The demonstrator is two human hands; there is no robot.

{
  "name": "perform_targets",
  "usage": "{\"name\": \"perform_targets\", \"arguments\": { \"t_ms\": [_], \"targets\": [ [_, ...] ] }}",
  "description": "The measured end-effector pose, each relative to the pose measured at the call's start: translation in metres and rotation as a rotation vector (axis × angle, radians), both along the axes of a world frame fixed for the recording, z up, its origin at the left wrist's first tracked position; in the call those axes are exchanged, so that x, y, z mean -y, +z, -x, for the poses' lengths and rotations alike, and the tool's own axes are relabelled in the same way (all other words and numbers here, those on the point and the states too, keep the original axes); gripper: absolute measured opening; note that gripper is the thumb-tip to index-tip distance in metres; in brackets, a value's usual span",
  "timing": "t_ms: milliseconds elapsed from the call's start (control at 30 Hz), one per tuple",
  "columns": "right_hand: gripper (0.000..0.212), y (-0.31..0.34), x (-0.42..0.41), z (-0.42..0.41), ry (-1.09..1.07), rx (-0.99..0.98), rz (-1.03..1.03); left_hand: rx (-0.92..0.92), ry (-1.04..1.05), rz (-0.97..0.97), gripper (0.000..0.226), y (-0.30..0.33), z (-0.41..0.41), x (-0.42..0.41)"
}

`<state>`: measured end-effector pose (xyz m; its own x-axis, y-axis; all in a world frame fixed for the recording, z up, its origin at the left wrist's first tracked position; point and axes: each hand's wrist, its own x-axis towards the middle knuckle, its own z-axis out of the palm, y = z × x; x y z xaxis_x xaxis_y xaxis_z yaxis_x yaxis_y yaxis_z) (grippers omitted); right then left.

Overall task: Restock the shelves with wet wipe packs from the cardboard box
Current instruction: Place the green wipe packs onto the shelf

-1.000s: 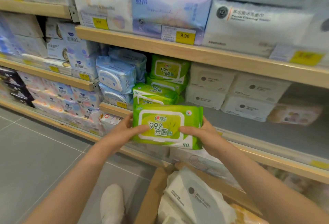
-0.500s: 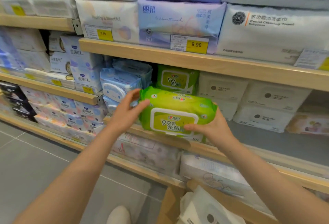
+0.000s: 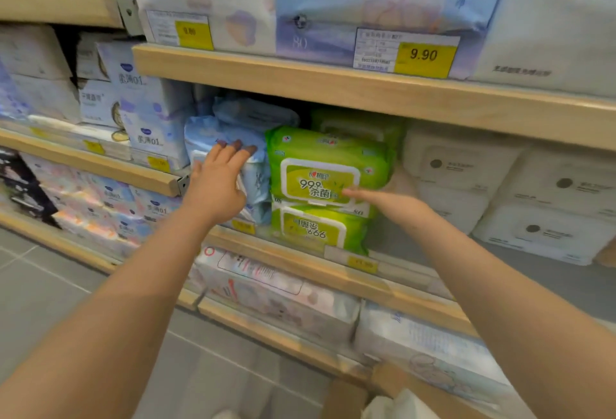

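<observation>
Although the light wooden shelf point(image 3: 333, 92) above leaves little headroom, the middle shelf board point(image 3: 300, 265) is seen to carry a two-high stack of soft packs at its near edge. To the right of that stack, white rectangular packs with round dark marks point(image 3: 466, 172) are ranged; to its left, pale blue film-wrapped packs point(image 3: 233, 138) are piled. The task's thing, a bright green film-wrapped wet wipe pack with a white-bordered flip lid point(image 3: 320, 168), is set on top of a second green pack of the same kind point(image 3: 316, 232).

Neither grip is clenched: the left hand point(image 3: 216, 185) is laid with straight fingers against the blue packs, and the right hand point(image 3: 383, 202) is extended with its fingertips at the lower right of the green lid, so nothing is being grasped.

The pack is judged to be moderately heavy for its size, pliant and squashy, with a slick film that may slide on the pack beneath. It is best taken at its two short ends, or pushed flat-handed on the stiff lid panel. At the bottom edge of the view, a corner of the brown cardboard box point(image 3: 346, 398) can be made out.
</observation>
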<state>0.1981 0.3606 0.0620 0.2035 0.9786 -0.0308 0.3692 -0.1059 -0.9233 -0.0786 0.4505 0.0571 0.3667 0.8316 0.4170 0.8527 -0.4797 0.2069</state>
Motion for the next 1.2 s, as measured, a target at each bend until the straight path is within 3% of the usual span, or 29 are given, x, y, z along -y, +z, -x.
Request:
{"name": "perform_targets", "arguments": {
  "t_ms": [167, 367, 433, 533, 700, 967, 1200],
  "targets": [
    [0.067, 0.000, 0.001, -0.003, -0.038, 0.018, -0.002, -0.008, 0.028, 0.003, 0.080, -0.002, -0.005, 0.000],
    [0.079, 0.010, 0.030, -0.009, -0.083, 0.140, 0.026, 0.057, 0.077, 0.028, 0.068, 0.014, -0.010, 0.014],
    [0.068, 0.013, 0.046, -0.017, -0.107, 0.213, 0.005, 0.113, 0.089, 0.014, 0.065, 0.020, -0.018, 0.033],
    [0.094, 0.025, 0.087, -0.029, -0.057, 0.214, -0.055, 0.182, 0.019, -0.013, 0.059, 0.019, -0.036, 0.078],
    [0.091, 0.018, 0.174, -0.037, 0.010, 0.279, -0.075, 0.275, -0.153, 0.187, 0.055, -0.031, -0.069, 0.182],
    [0.085, -0.053, 0.302, -0.025, 0.110, 0.378, 0.051, 0.360, -0.261, 0.501, 0.061, -0.123, -0.069, 0.342],
    [0.083, -0.113, 0.394, 0.007, 0.197, 0.349, 0.245, 0.188, -0.353, 0.662, 0.058, -0.173, -0.032, 0.416]
  ]
}}
